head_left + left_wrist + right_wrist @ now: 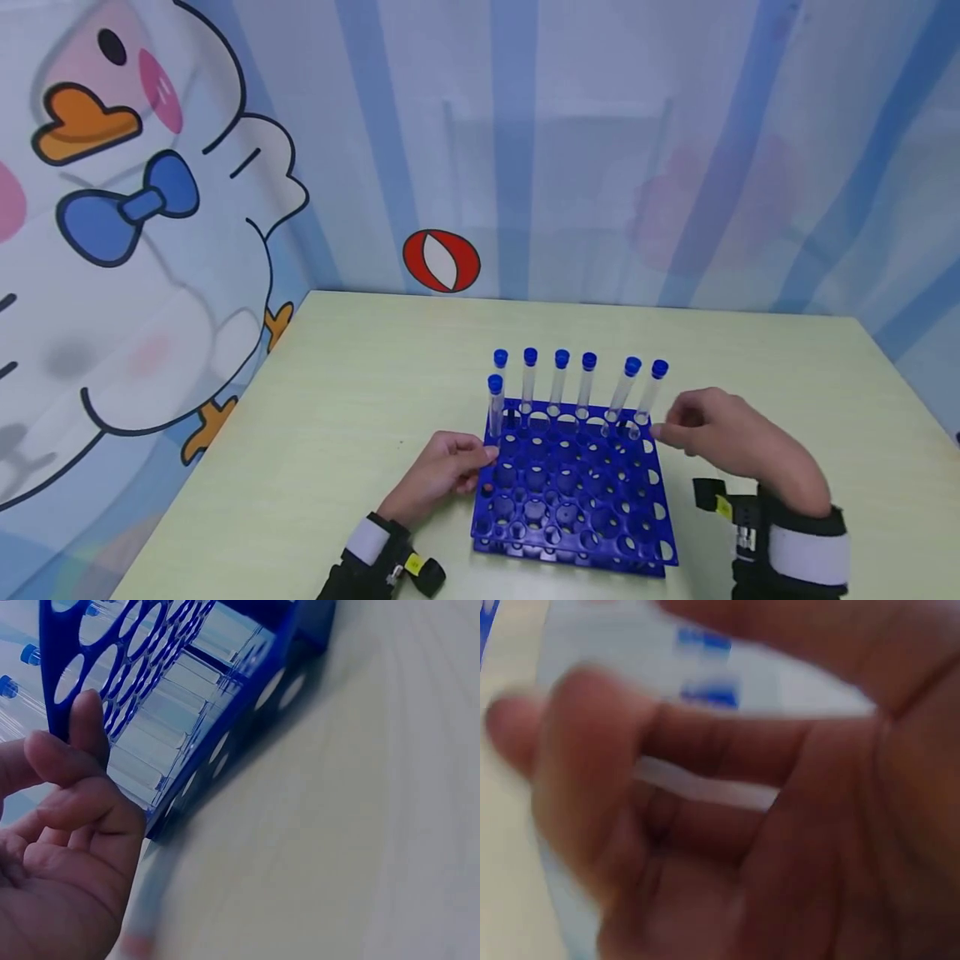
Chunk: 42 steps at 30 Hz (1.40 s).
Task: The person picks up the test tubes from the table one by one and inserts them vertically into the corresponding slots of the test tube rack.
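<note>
A blue test tube rack (pixel 566 492) with many round holes stands on the table. Several clear test tubes (pixel 558 385) with blue caps stand along its far row, some leaning; one capped tube (pixel 496 400) is in front at the far left corner. My left hand (pixel 444 467) pinches the left edge of the rack between thumb and fingers; in the left wrist view, fingertips (pixel 88 720) lie against the rack's plate (pixel 60 671). Beside the rack's far right corner is my right hand (pixel 723 429), its fingers loosely bent. Blurred in the right wrist view, these fingers (pixel 585 757) hold nothing visible.
The pale table (pixel 360 375) extends around the rack on all sides. Behind it hangs a blue striped backdrop (pixel 570 192) with cartoon figures. Both wrists wear dark bands (pixel 806 546) with small devices attached.
</note>
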### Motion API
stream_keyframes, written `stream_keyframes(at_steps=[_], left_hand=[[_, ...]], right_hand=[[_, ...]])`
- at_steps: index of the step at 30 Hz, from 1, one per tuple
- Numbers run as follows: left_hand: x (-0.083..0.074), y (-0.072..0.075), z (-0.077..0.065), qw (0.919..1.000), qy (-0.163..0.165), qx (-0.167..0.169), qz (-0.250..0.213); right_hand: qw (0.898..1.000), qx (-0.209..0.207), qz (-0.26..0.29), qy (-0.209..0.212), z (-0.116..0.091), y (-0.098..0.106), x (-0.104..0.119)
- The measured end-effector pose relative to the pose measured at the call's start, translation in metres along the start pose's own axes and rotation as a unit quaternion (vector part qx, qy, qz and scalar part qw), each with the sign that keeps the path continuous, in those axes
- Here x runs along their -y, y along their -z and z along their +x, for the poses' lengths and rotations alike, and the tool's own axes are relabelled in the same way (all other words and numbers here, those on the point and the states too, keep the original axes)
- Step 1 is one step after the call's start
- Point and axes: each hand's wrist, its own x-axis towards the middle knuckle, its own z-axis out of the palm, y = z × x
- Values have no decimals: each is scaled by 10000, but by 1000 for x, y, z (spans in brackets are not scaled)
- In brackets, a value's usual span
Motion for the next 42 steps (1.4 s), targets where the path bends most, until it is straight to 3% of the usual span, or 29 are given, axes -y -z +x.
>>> stream_keyframes(at_steps=[4,7,11,16,21,27,33,38,40,42], left_hand=[[-1,0,-1,10000,3,6,-2],[-2,-1,-1,10000,41,21,13],[-3,-1,-2,10000,61,8,48],[-3,0,-1,10000,57,18,19],[-2,0,-1,10000,37,29,4],[-2,0,-1,10000,63,17,22],[-1,1,-1,9999,60,-1,90],[-4,0,-2,9999,84,19,90],[-9,-1,-4,9999,79,43,92],[-14,-3,-6,9999,73,77,85]], right_hand=[[9913,215,112,-1294,2,10,-42],[9795,326,278,-1966,8,11,-71],[9723,460,428,-2249,15,7,-97],[9697,450,656,-2308,19,-4,-111],[9746,489,623,-2093,19,-8,-111],[9738,476,550,-2155,22,-9,-109],[9819,180,469,-1828,18,2,-98],[9857,-492,470,-1540,-3,18,-72],[9813,-1043,385,-1574,-14,23,-57],[9685,-1797,324,-1696,-27,26,-39]])
